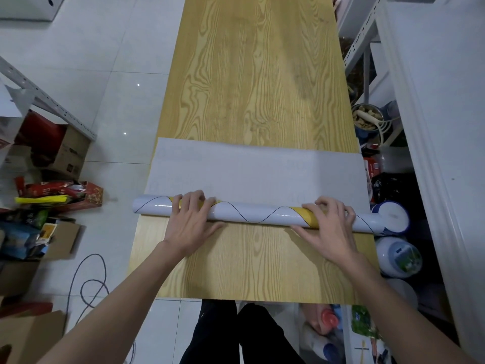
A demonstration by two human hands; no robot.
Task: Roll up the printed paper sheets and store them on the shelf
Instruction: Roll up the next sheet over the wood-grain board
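A long sheet printed with wood grain [252, 74] lies flat on the floor and runs away from me. Its near part is wound into a white roll [252, 212] with yellow bands and a thin dark spiral line, lying crosswise. Beyond the roll the sheet's grey backing [257, 169] faces up. My left hand [190, 222] presses on the roll's left part, fingers curled over its top. My right hand [326, 224] grips the right part the same way. More wood-grain print [249, 264] lies under my wrists.
Cardboard boxes and packets [52, 195] crowd the left floor under a metal shelf frame [44, 101]. White plastic jugs [396, 248] and a bowl [367, 119] sit at the right beside a white cabinet [441, 127]. A grey cable [89, 282] loops at lower left.
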